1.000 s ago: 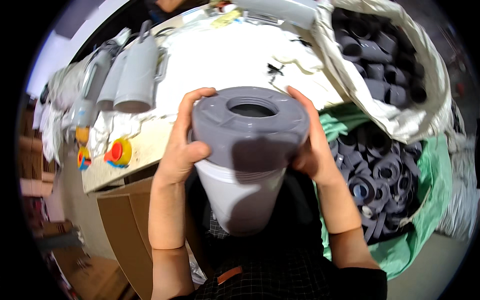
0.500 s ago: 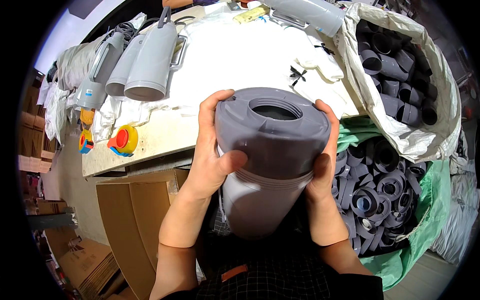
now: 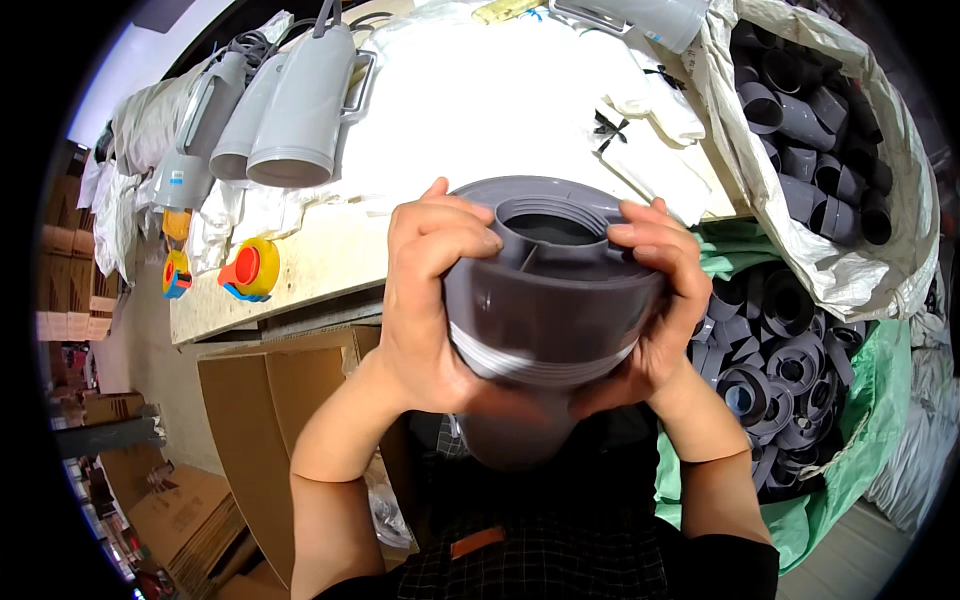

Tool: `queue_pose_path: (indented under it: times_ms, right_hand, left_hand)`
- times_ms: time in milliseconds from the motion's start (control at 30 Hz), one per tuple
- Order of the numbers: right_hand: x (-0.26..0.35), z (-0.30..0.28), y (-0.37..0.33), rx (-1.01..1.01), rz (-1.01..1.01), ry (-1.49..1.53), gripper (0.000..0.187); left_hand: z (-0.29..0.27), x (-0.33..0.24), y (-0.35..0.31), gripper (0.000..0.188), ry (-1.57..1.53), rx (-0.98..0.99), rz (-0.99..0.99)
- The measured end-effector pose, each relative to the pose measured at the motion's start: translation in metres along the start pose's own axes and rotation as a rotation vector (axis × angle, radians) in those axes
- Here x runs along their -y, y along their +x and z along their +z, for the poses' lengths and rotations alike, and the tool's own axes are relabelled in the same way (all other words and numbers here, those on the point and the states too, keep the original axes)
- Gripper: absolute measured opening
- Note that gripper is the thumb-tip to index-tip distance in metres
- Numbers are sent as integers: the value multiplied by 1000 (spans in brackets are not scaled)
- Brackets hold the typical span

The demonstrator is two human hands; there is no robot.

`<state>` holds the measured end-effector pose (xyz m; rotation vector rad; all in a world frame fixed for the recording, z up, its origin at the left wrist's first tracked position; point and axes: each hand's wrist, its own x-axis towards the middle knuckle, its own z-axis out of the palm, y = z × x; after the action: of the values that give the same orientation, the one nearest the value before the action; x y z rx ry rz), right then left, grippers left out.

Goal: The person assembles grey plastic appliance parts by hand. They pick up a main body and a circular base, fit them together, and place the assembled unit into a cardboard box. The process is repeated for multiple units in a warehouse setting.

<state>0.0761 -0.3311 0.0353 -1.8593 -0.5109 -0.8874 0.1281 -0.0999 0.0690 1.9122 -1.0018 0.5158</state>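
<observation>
I hold a large grey plastic cap [image 3: 550, 290] with a threaded round opening on top, fitted over a lighter grey cylindrical body [image 3: 515, 445] of which only the lower part shows. My left hand [image 3: 425, 310] wraps the cap's left side, thumb over the top edge. On the right side my right hand [image 3: 655, 310] grips it, fingers curled over the rim. The piece is held close under my head, above my lap and a dark checked garment.
A workbench [image 3: 320, 260] covered in white sheets lies ahead with three grey jugs [image 3: 300, 110] lying on it and yellow tape dispensers [image 3: 250, 270] at its edge. A white sack [image 3: 860, 270] and a green sack [image 3: 880, 400] of dark pipe fittings stand right. Open cardboard box [image 3: 260, 400] at left.
The capped piece has come closer to my head and tilted so its top opening faces me more. Both hands shifted higher onto the cap.
</observation>
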Motion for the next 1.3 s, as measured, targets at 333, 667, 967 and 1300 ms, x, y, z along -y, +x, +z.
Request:
queue_pose_path:
  times_ms: [333, 667, 967, 1300]
  right_hand:
    - [11, 1, 13, 103, 40, -96, 77]
    - [-83, -89, -50, -173, 221, 1852, 39]
    - [-123, -54, -26, 98, 125, 1870, 33]
    - [-156, 10, -18, 342, 1147, 1128, 34]
  left_hand:
    - [24, 21, 2, 64, -113, -21, -29]
    - [31, -9, -144, 20, -619, 137, -1192]
    - [132, 183, -13, 10, 494, 1, -463]
    - [113, 211, 21, 24, -414, -442, -1047]
